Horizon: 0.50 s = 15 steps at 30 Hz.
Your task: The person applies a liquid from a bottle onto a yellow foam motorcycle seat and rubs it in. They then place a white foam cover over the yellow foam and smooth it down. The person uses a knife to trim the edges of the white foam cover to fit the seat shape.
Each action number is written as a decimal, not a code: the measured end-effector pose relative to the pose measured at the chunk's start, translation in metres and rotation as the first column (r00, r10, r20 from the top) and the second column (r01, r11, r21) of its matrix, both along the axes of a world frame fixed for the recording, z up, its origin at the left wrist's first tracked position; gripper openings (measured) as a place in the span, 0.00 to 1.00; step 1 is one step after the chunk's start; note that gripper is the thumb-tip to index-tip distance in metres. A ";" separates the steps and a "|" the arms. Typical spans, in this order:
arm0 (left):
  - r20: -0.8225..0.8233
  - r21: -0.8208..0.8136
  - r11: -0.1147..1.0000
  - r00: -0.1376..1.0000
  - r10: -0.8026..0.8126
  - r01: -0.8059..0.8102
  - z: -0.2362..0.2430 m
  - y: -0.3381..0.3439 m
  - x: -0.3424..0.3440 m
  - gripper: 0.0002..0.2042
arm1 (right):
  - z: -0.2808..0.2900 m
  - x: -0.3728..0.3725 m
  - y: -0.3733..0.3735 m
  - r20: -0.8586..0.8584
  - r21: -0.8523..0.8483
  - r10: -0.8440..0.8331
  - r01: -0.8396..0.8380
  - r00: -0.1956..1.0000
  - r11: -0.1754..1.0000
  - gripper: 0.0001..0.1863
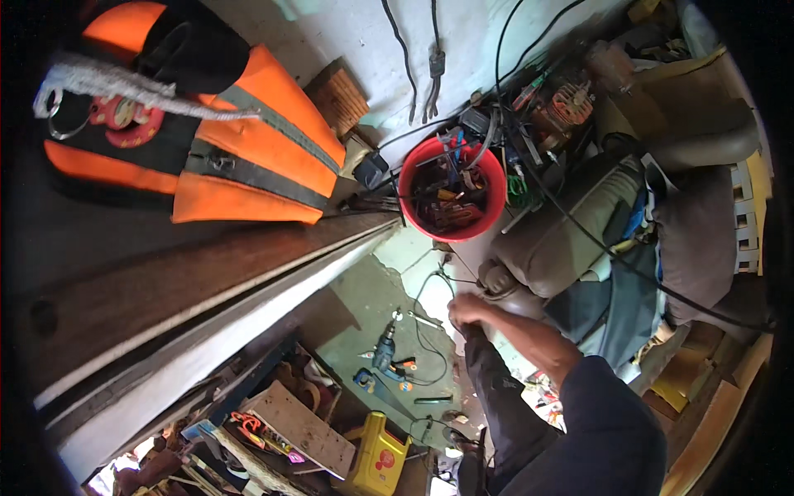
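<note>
The person's right hand (466, 307) reaches in from the lower right on a bare forearm, its dark blue sleeve (608, 405) ending near the elbow. The fingers look bent inward, but how far the grip is closed, and whether it has hold of anything, I cannot tell (the hand is small here and its far side is hidden). The left hand is out of sight, so I cannot tell the state of its grip.

Beside the right hand, and just above a dark trouser leg (492, 376), a thin black cord (418, 326) loops over the grey-green floor (347, 289). It runs near a power drill (385, 351), which lies on the floor to the left of the hand, its chuck pointing up the view. A pale, slim rod (425, 319) lies between drill and hand, and a blue tool (364, 380) sits just below the drill.

Farther up stands a red bucket (499, 190), filled with a jumble of tools. To its right, brown cushions (550, 240) are heaped beside assorted clutter, with a thick black cable (571, 213) crossing over them. At the lower left, a yellow container (376, 450) stands next to a worn board (298, 426). An orange and black bag (269, 153) fills the upper left (a red ring-shaped trinket (128, 124) shows against it).
</note>
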<state>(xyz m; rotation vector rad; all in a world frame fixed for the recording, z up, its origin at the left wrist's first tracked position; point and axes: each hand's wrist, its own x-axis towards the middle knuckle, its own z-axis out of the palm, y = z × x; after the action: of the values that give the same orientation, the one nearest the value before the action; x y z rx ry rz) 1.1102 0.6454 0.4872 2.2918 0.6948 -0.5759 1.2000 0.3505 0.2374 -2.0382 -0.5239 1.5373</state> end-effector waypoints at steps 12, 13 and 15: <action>0.176 0.082 0.992 0.978 -0.111 0.097 -0.061 0.013 0.090 0.18 | 0.014 0.479 -0.145 0.839 0.125 -0.532 0.909 0.117 0.397 0.21; 0.181 0.096 0.991 0.978 -0.106 0.090 -0.062 0.018 0.090 0.18 | 0.013 0.484 -0.144 0.814 0.097 -0.548 0.885 0.193 0.456 0.23; 0.202 0.070 0.992 0.973 -0.114 0.102 -0.067 0.017 0.093 0.18 | 0.018 0.484 -0.167 0.851 0.050 -0.475 0.865 0.224 0.499 0.29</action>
<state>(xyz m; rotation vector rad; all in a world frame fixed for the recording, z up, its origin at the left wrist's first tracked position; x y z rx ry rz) 1.2032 0.6626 0.4200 2.4131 0.4957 -0.3636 1.6840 0.1831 0.2555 -2.6801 0.5738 0.0688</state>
